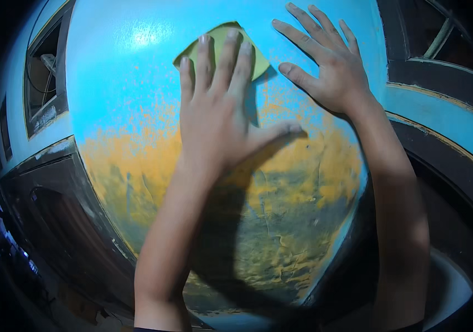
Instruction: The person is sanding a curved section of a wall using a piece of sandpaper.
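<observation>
My left hand lies with fingers spread over a yellow-green sheet, seemingly sandpaper, and holds it against a painted wall. The sheet's upper edge and right corner show past the fingers; its grit side is hidden. My left thumb sticks out to the right, off the sheet. To the right of the sheet, my right hand rests fingers apart on or close against the blue paint, holding nothing. Around the hands the bright blue coat turns speckled, then gives way below to orange and dark grey patches with cracks and rough, peeling texture.
At the left stand a dark-framed window opening and, below it, a dark wooden door or panel. Dark frame members with a blue strip border the wall on the right. The arms' shadows fall across the lower wall.
</observation>
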{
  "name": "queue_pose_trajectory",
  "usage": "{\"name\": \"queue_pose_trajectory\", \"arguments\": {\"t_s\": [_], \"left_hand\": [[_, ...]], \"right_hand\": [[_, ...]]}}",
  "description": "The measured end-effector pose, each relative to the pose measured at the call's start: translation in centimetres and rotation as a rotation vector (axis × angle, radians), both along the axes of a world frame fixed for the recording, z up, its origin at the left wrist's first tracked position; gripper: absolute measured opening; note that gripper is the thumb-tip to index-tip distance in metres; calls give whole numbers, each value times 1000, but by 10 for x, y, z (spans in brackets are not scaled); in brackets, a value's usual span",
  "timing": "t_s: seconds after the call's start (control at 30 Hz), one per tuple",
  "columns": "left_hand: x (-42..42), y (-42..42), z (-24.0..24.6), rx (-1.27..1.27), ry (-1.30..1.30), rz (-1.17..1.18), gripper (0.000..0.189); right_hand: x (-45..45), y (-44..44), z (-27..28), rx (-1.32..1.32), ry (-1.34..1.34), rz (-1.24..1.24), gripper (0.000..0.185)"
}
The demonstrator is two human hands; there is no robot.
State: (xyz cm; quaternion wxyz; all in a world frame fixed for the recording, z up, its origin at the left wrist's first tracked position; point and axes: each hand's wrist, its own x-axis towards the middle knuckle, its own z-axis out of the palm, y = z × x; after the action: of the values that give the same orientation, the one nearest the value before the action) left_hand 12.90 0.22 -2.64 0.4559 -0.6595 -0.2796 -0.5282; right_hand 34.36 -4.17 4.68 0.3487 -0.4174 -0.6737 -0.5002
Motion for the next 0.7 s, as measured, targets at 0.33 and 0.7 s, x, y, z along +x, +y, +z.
{"name": "queue_pose_trajectory", "arguments": {"t_s": [0.33, 0.7], "left_hand": [[26, -6, -29, -38, 36, -61, 122], [3, -15, -63, -158, 56, -12, 124]], "right_hand": [[43, 65, 20, 525, -473, 662, 73], [21, 37, -7, 299, -128, 46, 64]]}}
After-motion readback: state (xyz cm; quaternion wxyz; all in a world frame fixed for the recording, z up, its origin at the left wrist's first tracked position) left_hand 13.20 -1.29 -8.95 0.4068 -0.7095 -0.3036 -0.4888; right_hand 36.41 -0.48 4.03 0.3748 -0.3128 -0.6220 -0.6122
